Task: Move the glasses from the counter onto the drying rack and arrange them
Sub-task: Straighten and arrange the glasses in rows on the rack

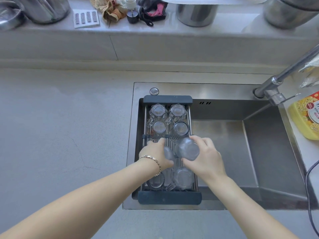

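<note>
- Your left hand (158, 155), wrist braceleted, curls its fingers closed around a glass (168, 153).
- Your right hand (204, 156) grips another glass (188, 149), tilted.

One cam only, on my head, so no 2nd view to share w/. It looks fwd and steeply down over the desk (60, 135): ledge (155, 31) across the top of frame, sink (250, 135) at centre-right, drying rack (168, 99) dead centre. Wide-angle, edges bend: tap (283, 73) slants in from upper right. Close range; my arms enter from the bottom corners, hands (155, 153) meeting just below mid-frame.
</note>
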`<move>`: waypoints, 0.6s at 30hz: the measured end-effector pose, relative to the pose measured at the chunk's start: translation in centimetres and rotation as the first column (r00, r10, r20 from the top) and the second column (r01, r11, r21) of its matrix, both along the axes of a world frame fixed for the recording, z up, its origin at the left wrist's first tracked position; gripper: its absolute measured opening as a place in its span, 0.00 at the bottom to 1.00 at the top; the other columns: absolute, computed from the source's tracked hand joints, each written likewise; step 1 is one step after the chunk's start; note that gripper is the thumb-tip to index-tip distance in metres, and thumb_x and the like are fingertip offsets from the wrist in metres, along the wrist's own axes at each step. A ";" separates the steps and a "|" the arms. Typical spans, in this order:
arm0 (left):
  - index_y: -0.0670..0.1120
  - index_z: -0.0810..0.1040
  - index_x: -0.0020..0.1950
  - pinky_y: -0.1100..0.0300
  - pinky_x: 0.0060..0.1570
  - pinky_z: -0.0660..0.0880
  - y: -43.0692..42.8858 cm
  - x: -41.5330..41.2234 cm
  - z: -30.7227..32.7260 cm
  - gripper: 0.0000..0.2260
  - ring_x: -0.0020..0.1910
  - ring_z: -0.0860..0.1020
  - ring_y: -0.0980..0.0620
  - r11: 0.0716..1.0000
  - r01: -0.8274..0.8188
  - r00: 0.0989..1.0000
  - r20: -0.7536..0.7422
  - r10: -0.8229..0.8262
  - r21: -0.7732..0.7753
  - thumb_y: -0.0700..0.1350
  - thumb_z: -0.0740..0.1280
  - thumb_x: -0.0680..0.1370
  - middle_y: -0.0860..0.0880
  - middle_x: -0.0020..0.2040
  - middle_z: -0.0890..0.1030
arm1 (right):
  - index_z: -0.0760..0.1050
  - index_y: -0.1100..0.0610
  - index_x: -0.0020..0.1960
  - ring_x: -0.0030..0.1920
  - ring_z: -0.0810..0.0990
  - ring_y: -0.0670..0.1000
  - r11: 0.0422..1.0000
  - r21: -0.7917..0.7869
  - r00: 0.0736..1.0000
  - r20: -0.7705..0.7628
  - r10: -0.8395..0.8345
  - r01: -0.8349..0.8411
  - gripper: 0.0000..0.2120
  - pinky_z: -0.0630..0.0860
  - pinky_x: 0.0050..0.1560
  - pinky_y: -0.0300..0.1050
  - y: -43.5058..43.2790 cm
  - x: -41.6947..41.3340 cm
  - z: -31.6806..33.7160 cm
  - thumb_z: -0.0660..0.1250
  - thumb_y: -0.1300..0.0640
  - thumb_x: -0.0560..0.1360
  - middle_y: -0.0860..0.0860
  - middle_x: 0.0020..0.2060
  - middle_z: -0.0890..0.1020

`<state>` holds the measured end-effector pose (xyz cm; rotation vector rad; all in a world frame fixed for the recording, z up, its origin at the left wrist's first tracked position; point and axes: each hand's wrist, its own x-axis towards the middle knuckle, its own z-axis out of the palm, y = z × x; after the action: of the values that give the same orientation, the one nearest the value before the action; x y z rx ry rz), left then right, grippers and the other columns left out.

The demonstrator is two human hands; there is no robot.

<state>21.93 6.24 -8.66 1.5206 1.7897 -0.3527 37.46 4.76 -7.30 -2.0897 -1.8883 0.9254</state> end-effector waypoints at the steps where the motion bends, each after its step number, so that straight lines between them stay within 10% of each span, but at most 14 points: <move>1: 0.48 0.65 0.62 0.54 0.42 0.73 0.0 0.0 0.0 0.26 0.47 0.76 0.41 0.996 -0.082 0.996 0.024 0.083 -0.023 0.54 0.69 0.68 0.41 0.59 0.70 | 0.70 0.48 0.65 0.54 0.78 0.55 1.000 0.003 1.000 0.004 -0.023 0.023 0.30 0.72 0.53 0.44 -0.2 0.1 0.2 0.73 0.53 0.64 0.50 0.56 0.73; 6: 0.46 0.64 0.63 0.54 0.46 0.75 0.1 0.4 -0.2 0.29 0.50 0.76 0.41 0.980 -0.193 0.981 0.010 0.194 -0.053 0.54 0.71 0.68 0.42 0.66 0.59 | 0.69 0.49 0.63 0.48 0.76 0.53 0.971 -0.059 0.971 -0.043 -0.236 0.234 0.31 0.71 0.48 0.43 -0.5 0.1 0.5 0.75 0.49 0.63 0.49 0.52 0.69; 18: 0.42 0.57 0.67 0.54 0.44 0.74 0.8 1.9 -2.5 0.30 0.54 0.79 0.42 0.935 -0.344 0.939 -0.048 0.340 -0.088 0.58 0.62 0.74 0.42 0.53 0.78 | 0.66 0.50 0.65 0.51 0.77 0.56 0.896 -0.209 0.900 -0.114 -0.421 0.392 0.34 0.73 0.54 0.47 0.1 -1.4 -0.2 0.74 0.44 0.63 0.52 0.57 0.67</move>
<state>23.81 7.03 -11.19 1.1148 1.9903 -0.2849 36.08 4.85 -7.47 -2.3091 -1.2547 1.1455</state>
